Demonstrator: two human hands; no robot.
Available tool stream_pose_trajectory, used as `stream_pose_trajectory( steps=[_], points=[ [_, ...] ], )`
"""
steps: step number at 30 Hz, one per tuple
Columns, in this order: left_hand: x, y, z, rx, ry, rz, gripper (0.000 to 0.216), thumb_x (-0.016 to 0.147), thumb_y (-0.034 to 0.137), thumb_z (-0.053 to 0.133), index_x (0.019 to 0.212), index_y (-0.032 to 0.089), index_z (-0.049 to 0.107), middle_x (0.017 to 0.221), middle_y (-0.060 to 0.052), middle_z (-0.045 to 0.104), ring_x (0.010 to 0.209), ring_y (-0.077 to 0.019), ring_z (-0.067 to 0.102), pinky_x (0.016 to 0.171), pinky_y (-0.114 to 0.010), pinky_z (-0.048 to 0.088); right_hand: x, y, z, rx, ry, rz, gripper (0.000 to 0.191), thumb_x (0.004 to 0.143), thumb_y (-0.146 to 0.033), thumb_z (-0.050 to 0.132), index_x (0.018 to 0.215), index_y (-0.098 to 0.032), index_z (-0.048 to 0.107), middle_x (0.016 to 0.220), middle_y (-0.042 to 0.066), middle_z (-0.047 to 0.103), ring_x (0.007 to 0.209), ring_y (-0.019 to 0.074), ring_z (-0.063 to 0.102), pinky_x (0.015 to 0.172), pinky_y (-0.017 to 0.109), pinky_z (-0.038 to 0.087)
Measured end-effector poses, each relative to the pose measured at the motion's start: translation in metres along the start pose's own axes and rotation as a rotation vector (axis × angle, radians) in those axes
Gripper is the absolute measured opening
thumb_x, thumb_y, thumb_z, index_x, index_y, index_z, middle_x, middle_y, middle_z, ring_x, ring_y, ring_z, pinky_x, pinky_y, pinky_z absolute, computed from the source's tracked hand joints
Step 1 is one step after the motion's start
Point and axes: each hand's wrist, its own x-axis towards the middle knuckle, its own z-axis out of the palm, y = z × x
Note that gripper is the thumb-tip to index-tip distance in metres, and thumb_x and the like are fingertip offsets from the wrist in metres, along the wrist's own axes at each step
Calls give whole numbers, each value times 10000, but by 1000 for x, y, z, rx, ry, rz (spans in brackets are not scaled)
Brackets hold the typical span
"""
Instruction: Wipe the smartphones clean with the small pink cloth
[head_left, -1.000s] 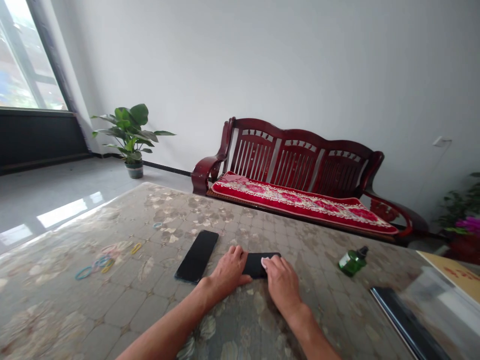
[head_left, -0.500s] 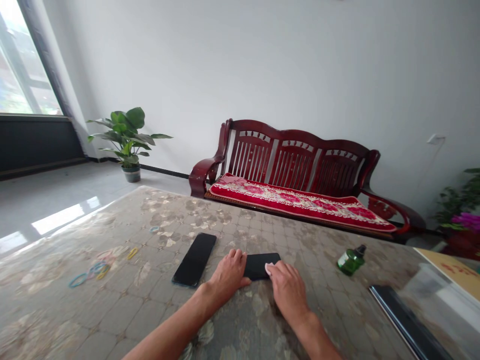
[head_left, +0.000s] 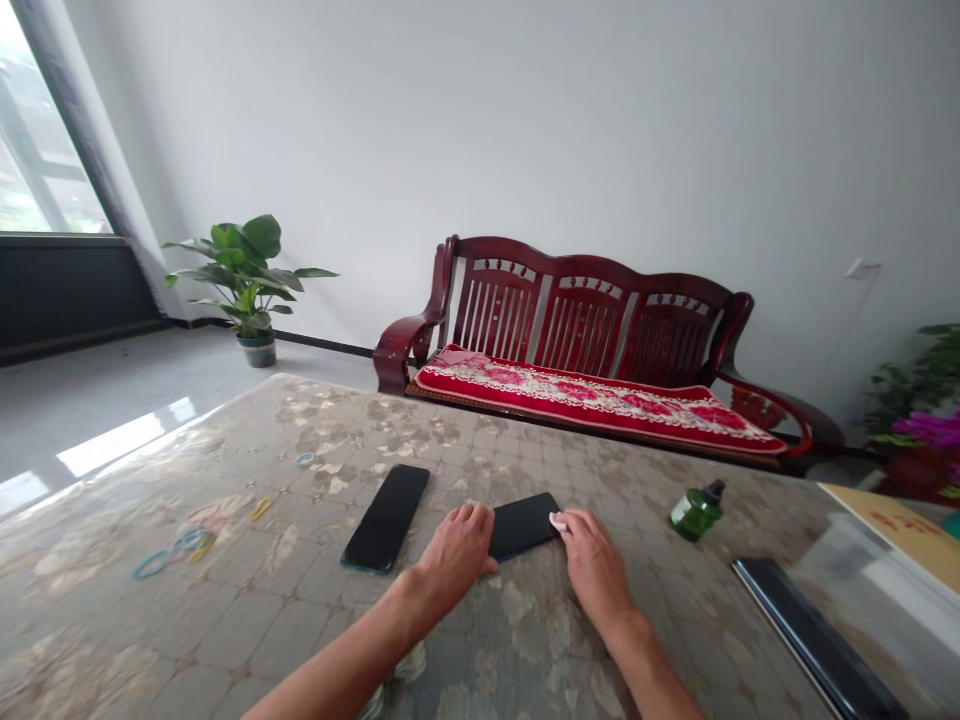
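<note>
A black smartphone (head_left: 524,524) lies screen up on the patterned tablecloth (head_left: 300,640), slightly turned. My left hand (head_left: 461,540) is closed on its left end, fingers over the far edge and thumb at the near edge. My right hand (head_left: 592,555) pinches a small white wipe (head_left: 558,521) at the phone's right end; most of the wipe is hidden by the fingers. To the left of my left hand lies a second black smartphone (head_left: 386,518), flat and untouched.
Several coloured hair ties (head_left: 184,540) lie at the left. A green bottle (head_left: 697,510) stands right of my hands. Farther right are a long dark object (head_left: 810,630) and a yellow box (head_left: 892,530). A red wooden bench (head_left: 577,320) stands behind the table.
My right hand has moved right with the wipe, out to the phone's right end. The phone has turned a little, its right end now farther from me. My left hand stays on it.
</note>
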Motion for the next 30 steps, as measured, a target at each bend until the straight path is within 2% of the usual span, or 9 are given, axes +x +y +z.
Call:
stream_pose_trajectory(
  steps=[5,12,16,19,23,26,30],
  points=[
    [-2,-1,7,75,59,71,552,776,380,794,1202,132,545,1191,-141,589,1082,-299,582,919,-391,497,5,-3,5,17,-68,59,202,925,-130,464,997,-204,639,995,63,694,934,215,613,813,298,445],
    [-5,-9,16,157,160,188,601,824,421,739,1290,121,507,1324,-195,552,1157,-321,562,948,-410,477,13,-3,3,9,-122,143,229,926,-142,438,1020,-208,636,975,68,702,924,225,609,770,282,424],
    [-8,-10,13,160,205,213,516,863,412,702,1270,157,515,1310,-176,573,1125,-311,591,921,-408,480,24,2,-3,62,-183,219,218,942,-211,424,1004,-229,632,979,52,715,909,216,631,725,271,406],
    [-8,-11,9,120,228,229,361,922,370,633,1204,165,539,1210,-140,633,1023,-276,639,860,-377,501,39,5,-15,133,-247,283,217,951,-289,423,958,-248,636,951,27,725,885,203,648,701,261,390],
    [-6,-15,6,74,269,230,126,1000,279,499,1034,182,574,927,-46,703,820,-203,673,750,-299,505,58,4,-33,156,-290,292,203,920,-303,452,898,-247,646,904,14,725,856,196,649,685,255,375],
    [-4,-19,9,85,347,219,178,1021,263,439,916,193,565,754,-8,679,712,-177,661,679,-268,486,64,1,-38,130,-280,263,205,896,-252,452,887,-244,657,888,16,724,852,197,647,676,254,370],
    [-2,-23,13,102,470,234,194,1020,242,419,882,200,549,688,8,651,646,-170,641,616,-261,465,61,1,-33,102,-214,218,224,904,-226,440,917,-239,663,858,24,719,824,200,646,668,261,387]
  ],
)
